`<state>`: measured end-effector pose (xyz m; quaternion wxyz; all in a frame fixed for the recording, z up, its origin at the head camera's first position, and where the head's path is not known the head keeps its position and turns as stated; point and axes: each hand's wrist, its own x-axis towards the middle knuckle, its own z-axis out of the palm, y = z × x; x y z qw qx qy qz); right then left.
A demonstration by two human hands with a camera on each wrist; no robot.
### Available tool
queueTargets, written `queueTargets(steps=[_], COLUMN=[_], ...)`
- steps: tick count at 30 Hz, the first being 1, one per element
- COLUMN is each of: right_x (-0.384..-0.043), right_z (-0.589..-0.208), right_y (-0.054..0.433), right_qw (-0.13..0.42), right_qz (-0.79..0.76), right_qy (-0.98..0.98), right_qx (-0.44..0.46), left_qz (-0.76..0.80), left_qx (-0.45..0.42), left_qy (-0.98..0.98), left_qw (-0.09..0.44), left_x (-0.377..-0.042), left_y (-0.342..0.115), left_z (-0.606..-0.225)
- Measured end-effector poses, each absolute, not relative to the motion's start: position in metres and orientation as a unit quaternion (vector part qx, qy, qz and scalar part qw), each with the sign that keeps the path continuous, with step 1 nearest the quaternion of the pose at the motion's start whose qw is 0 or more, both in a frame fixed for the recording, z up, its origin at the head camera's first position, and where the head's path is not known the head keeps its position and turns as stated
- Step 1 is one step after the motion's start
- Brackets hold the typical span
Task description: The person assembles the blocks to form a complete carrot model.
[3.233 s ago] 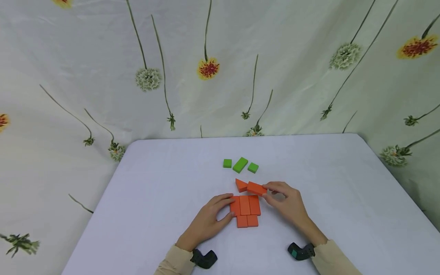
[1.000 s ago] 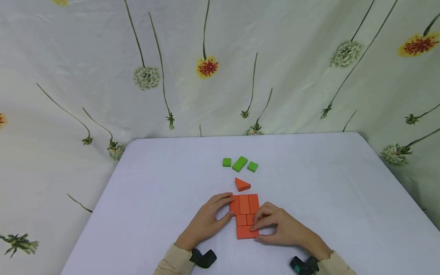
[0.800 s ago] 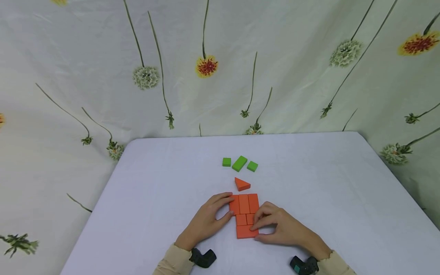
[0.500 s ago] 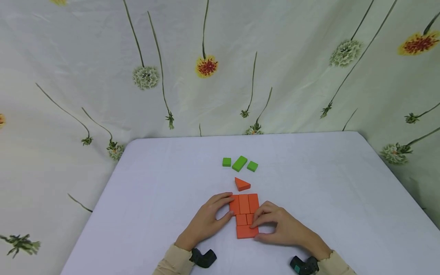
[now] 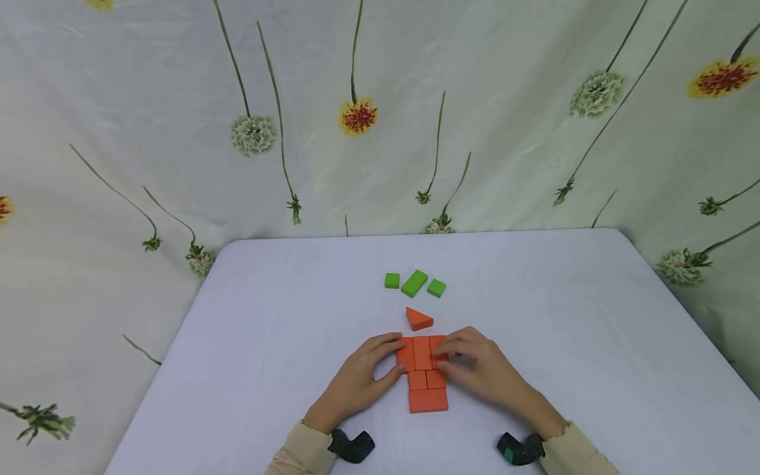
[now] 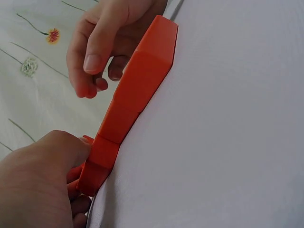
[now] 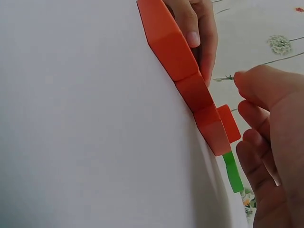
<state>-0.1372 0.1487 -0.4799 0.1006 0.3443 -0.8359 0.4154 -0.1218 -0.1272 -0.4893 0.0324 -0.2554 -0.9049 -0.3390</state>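
Flat orange blocks lie joined on the white table. Three upright ones form a row, including a left block (image 5: 405, 356) and a middle block (image 5: 422, 353). Under them are two small squares (image 5: 427, 380), then a wide block (image 5: 429, 400) nearest me. My left hand (image 5: 355, 379) holds the row's left block between thumb and fingers. My right hand (image 5: 487, 371) hovers over the right end of the row, fingers loosely bent; the right wrist view shows a gap between its fingers (image 7: 254, 161) and the blocks. An orange triangular block (image 5: 419, 320) lies apart, just beyond the row.
Farther back lie a green square (image 5: 392, 281), a green rectangular block (image 5: 414, 284) and another small green block (image 5: 436, 288). The white table (image 5: 285, 316) ends at a flower-printed cloth (image 5: 510, 119). Dark cameras are strapped to both wrists.
An orange block went from beside the triangle to the near end of the group, carried by my right hand. That hand then released it and rose toward the row. My left hand stayed put.
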Motion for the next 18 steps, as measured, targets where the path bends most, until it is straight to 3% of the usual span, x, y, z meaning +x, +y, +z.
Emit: queueTargets(steps=[18], right_x=[-0.17], right_z=[-0.471], right_y=[0.126], right_qw=[0.093], right_qz=[0.374], right_qy=[-0.879], right_qx=[0.279], left_qz=[-0.336], left_qx=[-0.257], left_qy=[-0.906], left_qw=[0.03], left_x=[-0.123], left_y=[-0.127], left_z=[-0.49])
